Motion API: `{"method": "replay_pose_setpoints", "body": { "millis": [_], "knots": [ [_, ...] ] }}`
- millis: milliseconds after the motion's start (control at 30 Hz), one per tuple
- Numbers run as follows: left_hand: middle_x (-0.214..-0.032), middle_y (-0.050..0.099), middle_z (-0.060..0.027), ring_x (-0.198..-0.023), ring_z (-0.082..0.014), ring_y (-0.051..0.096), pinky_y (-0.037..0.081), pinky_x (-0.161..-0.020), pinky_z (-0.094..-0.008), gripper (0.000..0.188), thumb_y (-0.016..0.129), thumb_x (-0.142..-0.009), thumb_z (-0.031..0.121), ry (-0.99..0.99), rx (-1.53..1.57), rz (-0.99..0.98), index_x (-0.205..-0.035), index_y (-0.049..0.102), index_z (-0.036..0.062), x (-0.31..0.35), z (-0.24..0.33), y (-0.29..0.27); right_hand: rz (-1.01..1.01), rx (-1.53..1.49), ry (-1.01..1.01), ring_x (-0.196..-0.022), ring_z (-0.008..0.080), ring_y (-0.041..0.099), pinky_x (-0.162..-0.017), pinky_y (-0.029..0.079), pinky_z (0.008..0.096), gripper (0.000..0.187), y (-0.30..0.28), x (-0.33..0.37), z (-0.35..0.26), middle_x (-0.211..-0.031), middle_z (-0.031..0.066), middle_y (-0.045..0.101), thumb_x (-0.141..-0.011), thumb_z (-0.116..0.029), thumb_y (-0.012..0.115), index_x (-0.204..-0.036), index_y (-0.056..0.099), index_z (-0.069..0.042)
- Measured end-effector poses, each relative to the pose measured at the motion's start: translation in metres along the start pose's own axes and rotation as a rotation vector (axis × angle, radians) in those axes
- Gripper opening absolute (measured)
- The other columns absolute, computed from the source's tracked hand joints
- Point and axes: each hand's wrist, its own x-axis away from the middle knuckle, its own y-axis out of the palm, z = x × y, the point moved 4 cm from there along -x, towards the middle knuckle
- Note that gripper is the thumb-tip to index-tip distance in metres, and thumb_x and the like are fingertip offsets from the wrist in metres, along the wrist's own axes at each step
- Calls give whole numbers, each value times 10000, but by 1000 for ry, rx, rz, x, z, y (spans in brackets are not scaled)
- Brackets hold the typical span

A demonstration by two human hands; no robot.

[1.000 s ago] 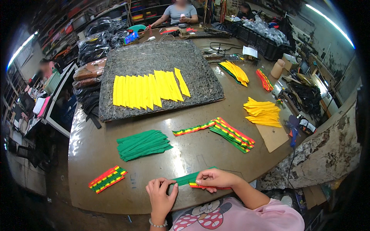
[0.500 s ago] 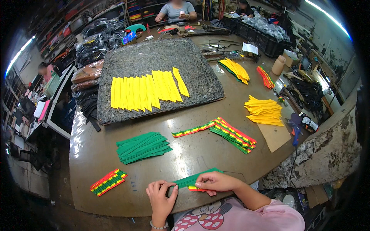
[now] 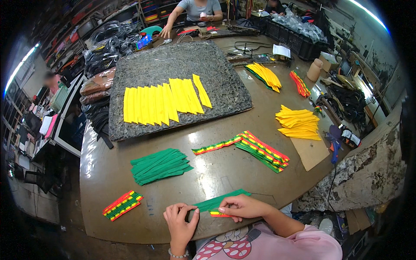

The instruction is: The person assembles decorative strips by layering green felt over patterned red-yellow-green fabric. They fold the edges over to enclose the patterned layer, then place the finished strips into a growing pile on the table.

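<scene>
Along the table's near edge lies a green fabric strip point(image 3: 223, 199). My left hand point(image 3: 178, 221) is at its left end, with the tips of thumb and index finger pinched close together on it. My right hand point(image 3: 245, 206) pinches a short patterned band point(image 3: 220, 214) in red, yellow and green, just below the green strip. The far end of that band is hidden under my fingers. Beyond my hands lie a pile of green strips point(image 3: 160, 166) and a stack of patterned bands point(image 3: 264, 151). A smaller patterned stack point(image 3: 122, 205) sits at the left.
Yellow strips point(image 3: 149, 104) are lined up on a dark, rough slab point(image 3: 173, 60). At the right are a yellow pile point(image 3: 297, 122) on brown card point(image 3: 307, 154), a blue-handled tool point(image 3: 334, 143) and more strips point(image 3: 265, 77). A co-worker point(image 3: 197, 8) sits across the table.
The patterned band in my right hand has shifted slightly left. My left hand stays in place. Across the table, the co-worker's arm has reached out to the left side.
</scene>
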Motion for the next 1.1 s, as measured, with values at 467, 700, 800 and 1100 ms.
{"method": "replay_pose_setpoints", "body": {
  "millis": [467,700,800,1100],
  "knots": [
    [-948,591,-52,-986,-260,522,373,-898,-398,132,803,-788,173,-5,-5,2,-887,738,113,-1,1,0,5,39,-25,-588,48,580,-529,466,227,310,3,2,-1,-722,-16,600,-1055,-327,574,-1088,628,-23],
    [-950,594,-52,-986,-260,523,374,-894,-396,135,807,-787,173,-7,-16,-1,-886,739,110,-1,0,0,3,44,-25,-592,47,582,-529,468,226,302,3,1,2,-733,-14,605,-1054,-315,578,-1084,634,-20],
    [-950,595,-52,-983,-260,523,375,-894,-396,140,809,-785,174,-1,-19,3,-889,739,111,-1,1,0,5,45,-32,-592,47,581,-527,466,225,301,3,2,2,-744,-12,606,-1053,-310,580,-1080,636,-16],
    [-933,594,-45,-969,-252,530,374,-882,-394,146,815,-778,168,3,-22,11,-884,733,112,0,-1,1,2,60,-58,-595,48,585,-527,470,230,295,3,2,1,-752,-10,610,-1050,-299,585,-1092,634,-11]
  ]
}}
